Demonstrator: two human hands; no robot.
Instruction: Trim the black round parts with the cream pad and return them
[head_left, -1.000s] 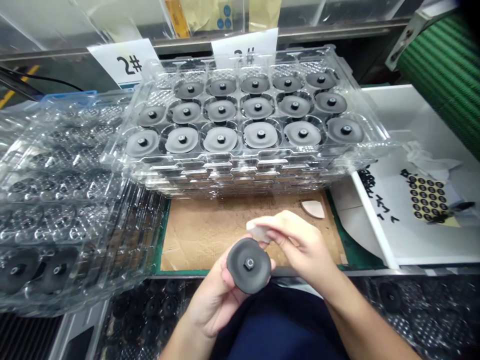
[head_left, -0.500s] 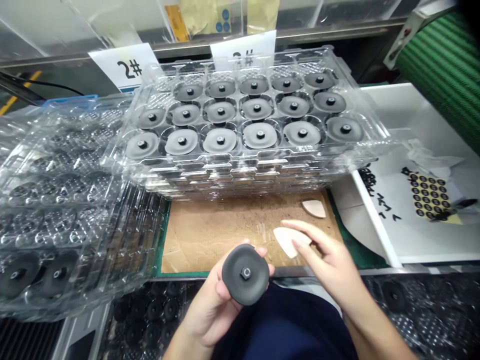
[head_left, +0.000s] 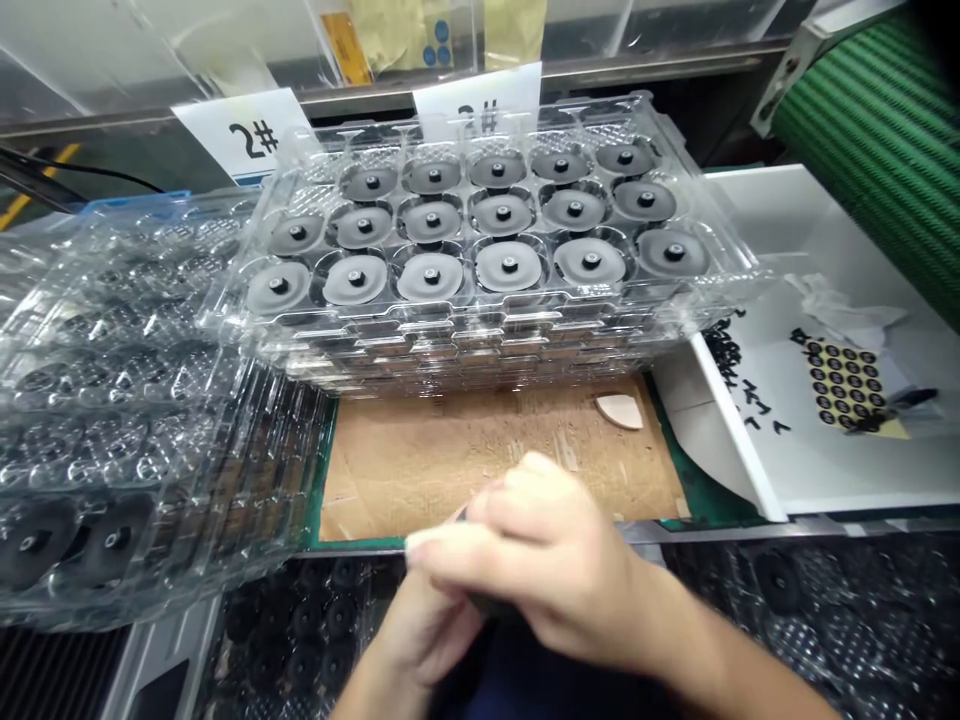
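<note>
My right hand (head_left: 547, 570) flares bright, smeared by motion blur! Whitish glare sparkles all over the clear trays (head_left: 142, 420) on my left, the cardboard (head_left: 427, 450) catches a soft sheen, the lower trays (head_left: 817, 625) sink into gloom, and the outer edges look stretched.

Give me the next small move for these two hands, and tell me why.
I'd probably lift the bare right hand slightly off the bare left hand. It covers much of the left one, so whatever may lie between them can't be properly seen or checked from this view.
</note>
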